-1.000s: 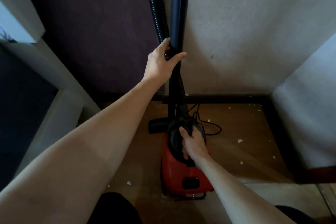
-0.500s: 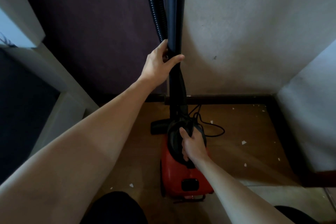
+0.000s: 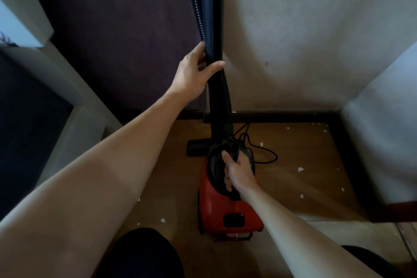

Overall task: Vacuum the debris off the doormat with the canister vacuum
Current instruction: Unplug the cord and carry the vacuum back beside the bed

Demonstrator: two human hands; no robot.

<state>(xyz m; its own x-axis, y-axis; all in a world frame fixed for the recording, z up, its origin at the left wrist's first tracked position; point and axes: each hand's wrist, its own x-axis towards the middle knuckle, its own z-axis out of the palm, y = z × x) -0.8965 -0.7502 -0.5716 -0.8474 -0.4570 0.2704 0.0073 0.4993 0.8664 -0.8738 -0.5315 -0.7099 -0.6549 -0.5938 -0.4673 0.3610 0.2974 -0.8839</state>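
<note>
Head view: the left hand is raised and curled round the upright black rigid vacuum tube, thumb across its front; the ribbed black flexible hose runs up just beside the tube, and whether the fingers also enclose it cannot be told; the right hand is lower and well apart from the left, fingers wrapped round the black carry handle on top of the red canister vacuum body; the canister sits on the brown floor near the corner of the room; the flat black floor nozzle lies just beyond it against the dark skirting board; a thin black power cord loops on the floor to the canister's right; small white scraps of debris are scattered over the floor on both sides of the canister; a white plaster wall and a dark purple panel rise behind.
</note>
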